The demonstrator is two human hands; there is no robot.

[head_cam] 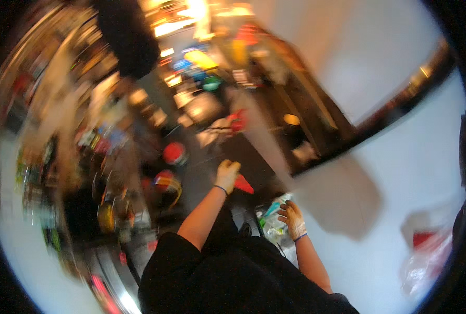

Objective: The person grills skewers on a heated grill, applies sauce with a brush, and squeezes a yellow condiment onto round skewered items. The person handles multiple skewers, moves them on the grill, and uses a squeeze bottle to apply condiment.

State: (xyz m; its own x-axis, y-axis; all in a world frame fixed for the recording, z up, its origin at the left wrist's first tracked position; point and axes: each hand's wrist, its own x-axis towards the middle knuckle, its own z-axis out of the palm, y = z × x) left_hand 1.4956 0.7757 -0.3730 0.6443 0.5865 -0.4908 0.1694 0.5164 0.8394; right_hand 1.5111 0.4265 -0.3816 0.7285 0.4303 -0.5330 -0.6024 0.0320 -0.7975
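My left hand, in a pale work glove, is closed around a flat red pointed object. The red tip sticks out to the right of my fist; blur hides what exactly it is. Just beyond lies a dark brown flat surface. To the right, my right hand wears a similar glove, its fingers apart and with nothing seen in them. Close to its left side is a clear plastic bag with green and white contents. I cannot tell whether the fingers touch the bag.
Two red-topped round items sit left of my left hand. Cluttered shelves run along the left, heavily blurred. A brown wooden shelf unit stands ahead against a white wall. At right is a red item in clear plastic.
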